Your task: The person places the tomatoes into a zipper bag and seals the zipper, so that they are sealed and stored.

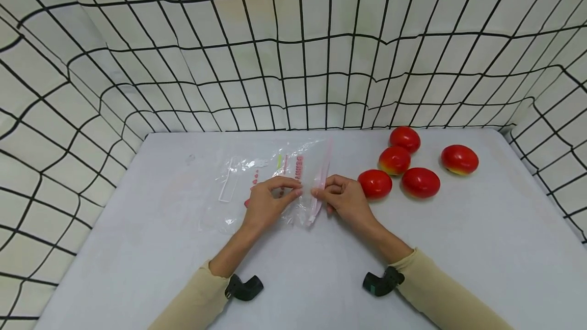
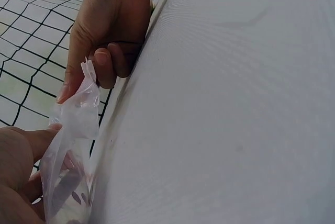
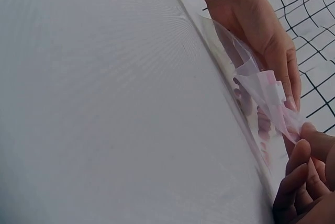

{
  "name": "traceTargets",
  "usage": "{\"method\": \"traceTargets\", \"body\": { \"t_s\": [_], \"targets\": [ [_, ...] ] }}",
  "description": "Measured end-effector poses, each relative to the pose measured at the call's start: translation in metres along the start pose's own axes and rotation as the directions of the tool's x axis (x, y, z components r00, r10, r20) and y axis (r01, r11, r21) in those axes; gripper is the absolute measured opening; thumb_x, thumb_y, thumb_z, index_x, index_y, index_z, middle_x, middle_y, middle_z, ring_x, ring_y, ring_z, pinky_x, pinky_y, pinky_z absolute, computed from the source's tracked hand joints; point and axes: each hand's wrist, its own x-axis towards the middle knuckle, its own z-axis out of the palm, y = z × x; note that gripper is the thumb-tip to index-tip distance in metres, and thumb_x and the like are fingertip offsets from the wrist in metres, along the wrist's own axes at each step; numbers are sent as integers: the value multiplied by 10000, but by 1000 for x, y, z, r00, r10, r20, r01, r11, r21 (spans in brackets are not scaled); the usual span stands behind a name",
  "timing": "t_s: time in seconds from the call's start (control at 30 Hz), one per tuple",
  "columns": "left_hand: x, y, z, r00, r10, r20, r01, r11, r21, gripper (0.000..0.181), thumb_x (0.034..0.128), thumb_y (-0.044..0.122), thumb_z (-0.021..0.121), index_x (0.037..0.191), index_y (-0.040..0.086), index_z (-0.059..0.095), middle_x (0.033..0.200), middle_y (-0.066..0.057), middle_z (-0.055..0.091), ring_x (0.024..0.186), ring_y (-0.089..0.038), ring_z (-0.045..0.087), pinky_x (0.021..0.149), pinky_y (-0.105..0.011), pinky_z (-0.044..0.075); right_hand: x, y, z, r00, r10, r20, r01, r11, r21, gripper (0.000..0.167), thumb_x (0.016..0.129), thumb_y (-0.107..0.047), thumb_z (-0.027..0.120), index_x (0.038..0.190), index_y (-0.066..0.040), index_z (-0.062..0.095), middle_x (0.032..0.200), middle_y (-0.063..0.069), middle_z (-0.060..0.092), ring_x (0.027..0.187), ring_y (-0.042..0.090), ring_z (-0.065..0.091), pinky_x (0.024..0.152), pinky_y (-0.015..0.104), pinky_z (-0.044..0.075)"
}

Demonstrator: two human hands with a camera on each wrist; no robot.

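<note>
A clear zip bag (image 1: 238, 167) with pink and red print lies flat on the table, its pink zip edge (image 1: 324, 167) to the right. My left hand (image 1: 268, 200) pinches the film just left of the zip between thumb and forefinger. Opposite it, my right hand (image 1: 350, 200) pinches the zip edge, its other fingers curled. In the right wrist view, a white slider (image 3: 277, 93) sits on the zip near the bag's corner, and the mouth edge is lifted off the table. The left wrist view shows the bag's film (image 2: 78, 109) raised between both hands.
Several glossy red oval fruits with yellow patches, mango-like, lie right of my right hand; the nearest fruit (image 1: 375, 184) is close to its knuckles. A black wire mesh (image 1: 284, 39) borders the white table (image 1: 183, 279) at the back and sides.
</note>
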Motion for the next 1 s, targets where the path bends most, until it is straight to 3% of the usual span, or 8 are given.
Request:
{"method": "traceTargets", "body": {
  "t_s": [0.3, 0.57, 0.8, 1.0],
  "targets": [
    [0, -1, -4, 999, -11, -31, 12, 999, 35, 125, 882, 189, 834, 1006, 204, 831, 1017, 40, 814, 957, -132, 693, 832, -261, 546, 1, 0, 2, 1000, -18, 10, 18, 1000, 14, 242, 917, -237, 809, 1027, -54, 693, 715, 88, 702, 551, 163, 557, 527, 198, 469],
    [1, -5, -7, 999, -6, -34, 8, 999, 40, 122, 898, 155, 815, 1019, 135, 807, 981, -26, 813, 981, -178, 755, 951, -387, 584, 1, 2, 1, 1000, -6, 17, 6, 1000, 20, 266, 924, -218, 800, 1038, -17, 667, 743, 124, 707, 559, 174, 567, 533, 206, 497],
    [1, -8, -11, 999, 4, -38, -2, 999, 48, 101, 896, 108, 808, 996, 123, 798, 972, -45, 811, 953, -194, 764, 886, -273, 585, 3, 4, 2, 1000, -1, 20, 0, 1000, 29, 241, 936, -159, 782, 1045, -11, 626, 765, 120, 729, 567, 177, 608, 577, 202, 556],
    [1, -14, -17, 998, -22, -57, 24, 999, 29, 91, 891, 64, 800, 975, 99, 786, 943, -72, 801, 876, -167, 761, 809, -192, 575, 3, 4, 2, 1000, 5, 16, -5, 1000, 7, 306, 931, -145, 784, 1131, -29, 583, 818, 143, 759, 560, 171, 642, 602, 201, 582]
  ]
}}
